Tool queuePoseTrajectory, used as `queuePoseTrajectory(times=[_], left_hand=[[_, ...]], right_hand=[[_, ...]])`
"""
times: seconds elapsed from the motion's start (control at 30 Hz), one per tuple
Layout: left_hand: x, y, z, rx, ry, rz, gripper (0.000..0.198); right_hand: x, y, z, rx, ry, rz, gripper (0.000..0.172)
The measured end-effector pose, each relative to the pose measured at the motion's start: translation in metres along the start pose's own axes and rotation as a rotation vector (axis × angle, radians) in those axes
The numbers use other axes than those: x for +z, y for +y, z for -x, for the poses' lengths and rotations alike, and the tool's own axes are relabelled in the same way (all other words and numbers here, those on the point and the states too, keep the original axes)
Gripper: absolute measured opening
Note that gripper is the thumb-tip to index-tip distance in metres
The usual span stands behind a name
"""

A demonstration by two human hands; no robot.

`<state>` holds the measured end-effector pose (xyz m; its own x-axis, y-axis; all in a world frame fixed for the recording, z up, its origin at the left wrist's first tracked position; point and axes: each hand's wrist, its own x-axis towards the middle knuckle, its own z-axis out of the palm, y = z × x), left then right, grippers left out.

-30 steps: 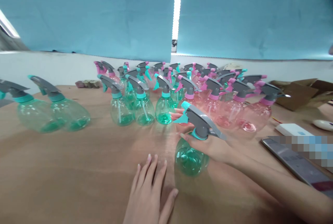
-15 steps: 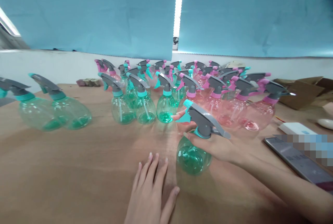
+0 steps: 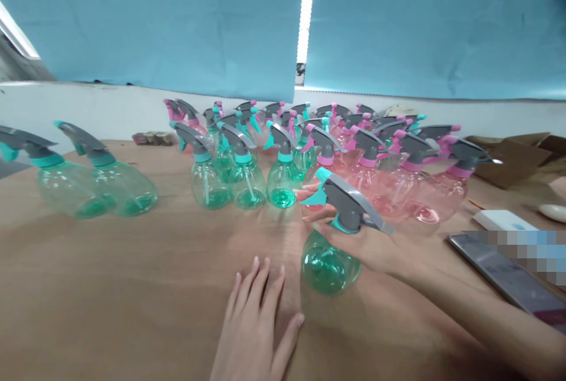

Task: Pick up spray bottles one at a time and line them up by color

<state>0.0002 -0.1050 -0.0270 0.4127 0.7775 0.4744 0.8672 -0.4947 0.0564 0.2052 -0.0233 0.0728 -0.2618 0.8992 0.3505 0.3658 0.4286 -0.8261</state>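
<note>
My right hand (image 3: 367, 245) is wrapped round the neck of a green spray bottle (image 3: 329, 266) with a grey trigger head and teal nozzle. The bottle stands on the wooden table (image 3: 132, 286), just in front of the crowd of bottles. My left hand (image 3: 256, 325) lies flat on the table with its fingers stretched out, a little to the left of that bottle and not touching it.
Several green spray bottles (image 3: 243, 177) and pink spray bottles (image 3: 398, 183) stand crowded at the back of the table. Two more green bottles (image 3: 95, 183) stand at the far left. A phone (image 3: 504, 278), a white box (image 3: 499, 220) and cardboard (image 3: 508, 160) lie at the right.
The view has shifted slightly. My right hand and the green bottle have stayed almost in place, and my left hand still rests flat on the table.
</note>
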Motion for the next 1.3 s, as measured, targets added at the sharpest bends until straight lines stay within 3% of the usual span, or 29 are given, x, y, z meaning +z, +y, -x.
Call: queuePoseTrajectory(times=[0.3,0.43,0.67,0.83,0.97,1.13,1.3], left_hand=[[-0.001,0.001,0.0,-0.042,-0.026,0.051,0.047],[-0.005,0.005,-0.003,-0.077,-0.072,0.101,0.047],[-0.025,0.002,0.003,-0.212,-0.114,0.254,0.065],[-0.047,-0.02,0.003,-0.36,-0.065,0.404,0.069],[-0.062,-0.047,0.005,-0.445,0.034,0.492,0.071],[-0.08,-0.078,0.009,-0.503,0.074,0.454,0.074],[-0.08,-0.116,0.005,-0.496,0.206,0.314,0.075]], right_hand=[[0.004,-0.002,-0.003,-0.072,0.042,0.034,0.007],[0.009,-0.002,-0.005,-0.089,0.041,0.017,0.012],[0.032,-0.014,-0.005,-0.098,-0.045,-0.024,0.013],[0.067,-0.028,-0.013,-0.127,-0.069,-0.11,0.013],[0.104,-0.036,-0.03,-0.204,-0.079,-0.2,0.039],[0.154,-0.056,-0.055,-0.277,-0.065,-0.19,0.038],[0.202,-0.069,-0.083,-0.406,0.021,-0.081,0.038]])
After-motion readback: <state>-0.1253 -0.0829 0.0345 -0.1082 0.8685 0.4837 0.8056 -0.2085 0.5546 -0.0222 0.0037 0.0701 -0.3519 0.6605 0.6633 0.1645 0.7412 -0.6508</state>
